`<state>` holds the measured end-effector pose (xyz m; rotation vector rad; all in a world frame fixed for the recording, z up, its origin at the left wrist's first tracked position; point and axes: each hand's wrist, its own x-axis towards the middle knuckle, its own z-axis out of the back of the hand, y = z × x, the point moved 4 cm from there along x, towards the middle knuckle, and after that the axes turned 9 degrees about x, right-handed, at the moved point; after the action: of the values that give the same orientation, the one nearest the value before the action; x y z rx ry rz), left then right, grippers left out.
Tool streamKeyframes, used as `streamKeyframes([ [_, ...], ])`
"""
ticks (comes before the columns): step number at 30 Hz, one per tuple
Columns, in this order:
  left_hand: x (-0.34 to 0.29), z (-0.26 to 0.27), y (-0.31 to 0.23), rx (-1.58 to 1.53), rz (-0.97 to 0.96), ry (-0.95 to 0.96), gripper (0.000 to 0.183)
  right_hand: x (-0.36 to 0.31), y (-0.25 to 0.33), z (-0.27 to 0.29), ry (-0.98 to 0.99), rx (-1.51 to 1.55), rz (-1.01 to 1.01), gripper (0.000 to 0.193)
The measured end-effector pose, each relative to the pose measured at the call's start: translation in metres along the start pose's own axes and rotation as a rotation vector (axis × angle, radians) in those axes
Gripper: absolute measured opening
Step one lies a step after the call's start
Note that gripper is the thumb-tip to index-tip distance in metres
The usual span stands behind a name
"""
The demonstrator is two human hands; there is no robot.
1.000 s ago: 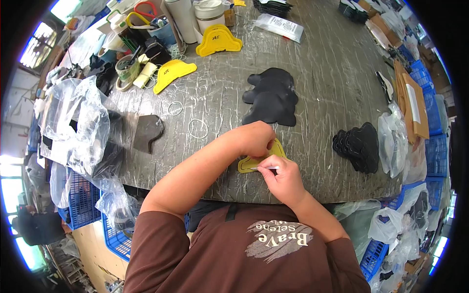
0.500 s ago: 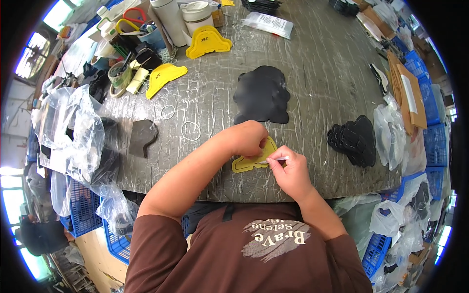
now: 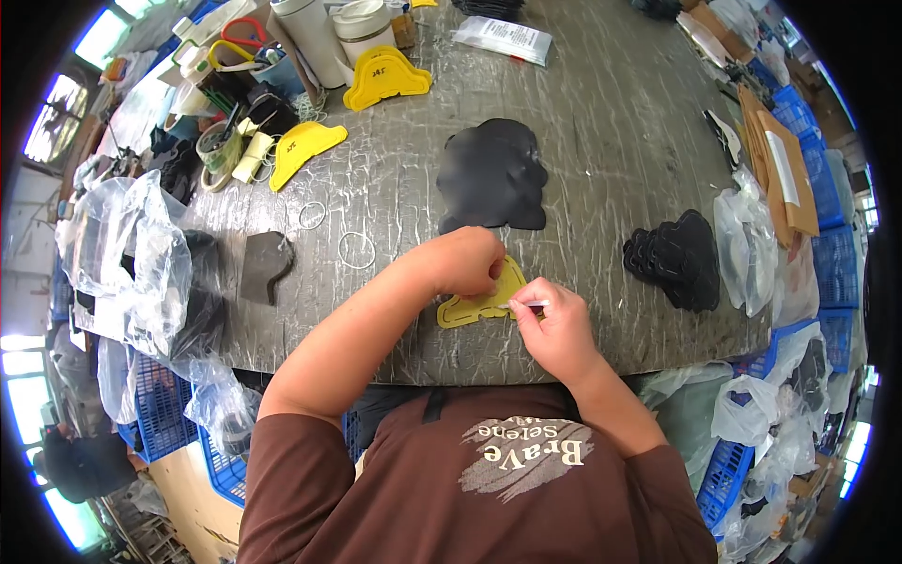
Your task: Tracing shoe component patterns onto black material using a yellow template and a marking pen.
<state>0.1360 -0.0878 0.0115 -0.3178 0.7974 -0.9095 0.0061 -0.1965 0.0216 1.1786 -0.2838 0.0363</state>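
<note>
A yellow template [image 3: 460, 313] with slots cut through it lies flat near the table's front edge. My left hand [image 3: 470, 259] is over its upper left part, fingers curled and pressing down on it; the fingertips are partly hidden. In my right hand [image 3: 560, 327], a slim white pen [image 3: 537, 304] is pinched, its tip against the template at a slot. Whatever lies under the template is hard to see. Just beyond my hands sits a pile of black leather-like pieces [image 3: 492, 177]. To the right is a stack of black cut pieces [image 3: 673, 261].
Two more yellow templates [image 3: 385, 80] lie at the back left, by a white bottle [image 3: 312, 42] and a tool cluster. Two thin rings [image 3: 357, 250] and a dark flat piece [image 3: 267, 267] lie left. Plastic bags [image 3: 745, 240] and brown cardboard [image 3: 782, 169] line the right edge.
The whole view has shifted slightly, so things on the table appear a little further left. Both hands stay on the template, with the pen tip at nearly the same place.
</note>
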Motion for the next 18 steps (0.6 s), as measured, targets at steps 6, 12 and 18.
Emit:
streamKeyframes([
  [6, 0.0011, -0.0025, 0.0037, -0.029, 0.030, -0.001, 0.018, 0.0019, 0.0060, -0.0002, 0.044, -0.033, 0.054, 0.014],
  [12, 0.0006, -0.0004, 0.0012, -0.010, 0.005, -0.007, 0.018, -0.0005, 0.0054, -0.0010, 0.060, -0.041, 0.121, 0.015],
  [18, -0.0002, 0.0002, 0.0009, -0.055, 0.045, 0.026, 0.017, 0.0034, 0.0056, -0.0015, 0.060, -0.086, 0.105, 0.014],
])
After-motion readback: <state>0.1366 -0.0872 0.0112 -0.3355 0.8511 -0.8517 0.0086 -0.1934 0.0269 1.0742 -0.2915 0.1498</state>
